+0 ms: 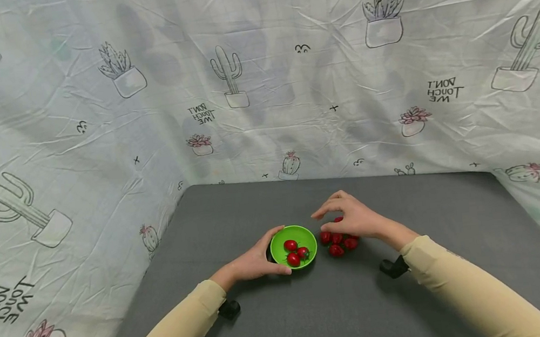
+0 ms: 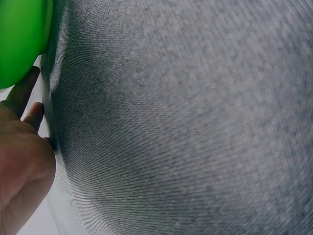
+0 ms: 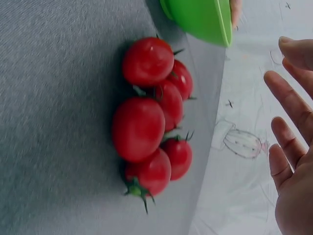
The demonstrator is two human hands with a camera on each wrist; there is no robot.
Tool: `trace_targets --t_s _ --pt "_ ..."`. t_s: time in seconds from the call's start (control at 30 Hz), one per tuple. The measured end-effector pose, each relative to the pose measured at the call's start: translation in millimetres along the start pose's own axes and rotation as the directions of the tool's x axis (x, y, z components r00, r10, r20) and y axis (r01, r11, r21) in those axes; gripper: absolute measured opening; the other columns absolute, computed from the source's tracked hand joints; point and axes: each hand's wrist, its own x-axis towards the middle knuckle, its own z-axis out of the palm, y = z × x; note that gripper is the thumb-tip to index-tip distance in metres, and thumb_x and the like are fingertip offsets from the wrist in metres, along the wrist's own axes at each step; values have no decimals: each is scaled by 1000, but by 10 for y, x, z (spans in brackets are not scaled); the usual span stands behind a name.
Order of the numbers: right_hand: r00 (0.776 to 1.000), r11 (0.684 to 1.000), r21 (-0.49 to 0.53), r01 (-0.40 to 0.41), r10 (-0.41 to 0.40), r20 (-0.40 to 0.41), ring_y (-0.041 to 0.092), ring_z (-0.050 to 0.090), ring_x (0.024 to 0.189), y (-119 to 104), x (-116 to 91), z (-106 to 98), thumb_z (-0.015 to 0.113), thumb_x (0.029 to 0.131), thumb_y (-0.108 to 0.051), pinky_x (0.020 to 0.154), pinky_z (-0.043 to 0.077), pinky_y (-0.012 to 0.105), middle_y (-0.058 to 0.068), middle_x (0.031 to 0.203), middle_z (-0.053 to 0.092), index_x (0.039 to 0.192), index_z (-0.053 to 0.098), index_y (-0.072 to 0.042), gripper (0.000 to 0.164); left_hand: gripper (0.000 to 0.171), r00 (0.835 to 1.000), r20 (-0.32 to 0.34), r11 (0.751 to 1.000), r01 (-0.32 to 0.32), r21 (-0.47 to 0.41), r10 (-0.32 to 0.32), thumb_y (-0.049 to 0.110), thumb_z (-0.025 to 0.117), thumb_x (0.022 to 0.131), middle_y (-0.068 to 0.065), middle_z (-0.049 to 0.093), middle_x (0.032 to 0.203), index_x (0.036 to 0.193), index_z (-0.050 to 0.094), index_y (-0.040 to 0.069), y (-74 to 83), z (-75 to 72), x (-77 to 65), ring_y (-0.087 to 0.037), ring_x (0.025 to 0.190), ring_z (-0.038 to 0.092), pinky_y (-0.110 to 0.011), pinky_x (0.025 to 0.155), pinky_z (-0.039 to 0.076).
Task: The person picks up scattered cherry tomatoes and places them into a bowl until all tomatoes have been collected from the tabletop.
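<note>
A small green bowl (image 1: 306,236) stands on the grey table with three cherry tomatoes (image 1: 291,245) inside. My left hand (image 1: 254,260) holds it from the left, thumb at the near side and fingers curving round the far side. In the left wrist view, fingertips lie against the outer wall of the bowl (image 2: 22,39). To the right of the bowl sits a pile of several more cherry tomatoes (image 1: 336,250), red with green stems. Above that pile hovers my right hand (image 1: 353,217), fingers spread from the thumb and nothing between them. The right wrist view shows the tomatoes (image 3: 138,129) apart from the hand.
The dark grey tabletop (image 1: 284,319) extends around the bowl and the pile. Behind it and along the left hangs a pale cloth (image 1: 270,119) printed with potted cacti. Black straps with small black devices (image 1: 393,268) sit at both wrists.
</note>
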Motion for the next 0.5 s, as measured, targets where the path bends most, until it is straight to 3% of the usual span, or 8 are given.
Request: trace_targets --t_s 0.2,0.5 --pt "1000 1000 -7 -3 3 -27 19 43 120 63 -87 -97 78 94 -33 96 42 57 -13 115 67 122 75 -31 28 108 1000 5 1000 -7 2 7 43 86 83 -1 30 160 164 17 26 -8 -5 4 -17 144 32 -47 115 29" --pt "997 999 -38 -25 22 -76 22 43 124 184 -240 -206 78 94 -27 96 41 60 -10 116 67 122 75 -29 28 108 1000 5 1000 -14 4 14 45 85 83 -1 28 161 164 17 26 -33 -6 14 -18 146 31 -50 115 29"
